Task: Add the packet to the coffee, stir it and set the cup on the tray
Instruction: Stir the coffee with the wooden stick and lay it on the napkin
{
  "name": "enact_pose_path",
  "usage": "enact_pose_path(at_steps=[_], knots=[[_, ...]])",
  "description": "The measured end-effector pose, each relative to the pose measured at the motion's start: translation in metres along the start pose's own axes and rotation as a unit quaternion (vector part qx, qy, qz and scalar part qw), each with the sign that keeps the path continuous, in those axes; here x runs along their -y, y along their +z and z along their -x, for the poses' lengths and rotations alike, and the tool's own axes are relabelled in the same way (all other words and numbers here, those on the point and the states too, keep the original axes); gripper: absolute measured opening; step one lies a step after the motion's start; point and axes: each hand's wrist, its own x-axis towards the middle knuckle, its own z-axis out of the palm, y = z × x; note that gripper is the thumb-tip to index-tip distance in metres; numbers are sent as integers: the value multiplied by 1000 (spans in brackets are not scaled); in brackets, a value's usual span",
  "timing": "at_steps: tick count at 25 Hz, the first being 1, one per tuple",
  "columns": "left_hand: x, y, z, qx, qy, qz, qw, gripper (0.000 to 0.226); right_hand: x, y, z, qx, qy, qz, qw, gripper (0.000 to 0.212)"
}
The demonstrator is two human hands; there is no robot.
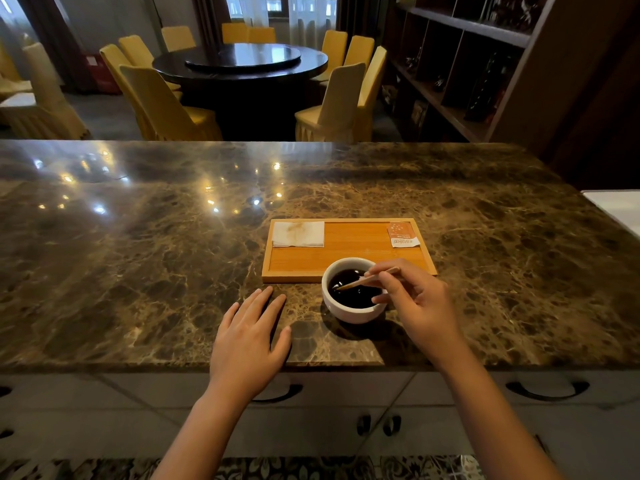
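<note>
Two hands at work: left hand [247,336] flat, fingers spread on the table [138,237]; cup [353,289] beside the tray [346,252]; right hand [414,303] pinching the stick [367,279]. Stir gently, or coffee slops over.

Your right hand [417,299] pinches wooden stirrer [367,279], tip dipped in coffee. White cup [351,308] stands on marble desk [138,237], touching near edge of wooden tray [346,251]. Orange packet [401,234] and napkin [298,233] lie on tray. Your left hand [247,337] rests flat on desk.
</note>
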Motion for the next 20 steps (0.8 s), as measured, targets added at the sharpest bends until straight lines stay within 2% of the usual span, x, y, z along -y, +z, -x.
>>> enact_pose_path(at_steps=[4,8,11,14,17,20], knots=[[-1,0,0,0,1,-4,1000,55,-2,-6,2,2,-93,182,979,14],[-1,-1,0,2,2,-1,1000,55,1,-9,7,-10,-100,229,968,12],[-1,-2,1,-2,3,2,1000,56,1,-9,9,-30,-63,171,983,15],[-2,-2,1,0,2,3,1000,57,0,-6,10,-35,16,28,999,16],[-1,-2,1,2,0,4,1000,57,2,-10,8,-71,43,-91,992,16],[-1,-1,1,2,2,4,1000,56,3,-21,2,-120,49,-79,988,16]])
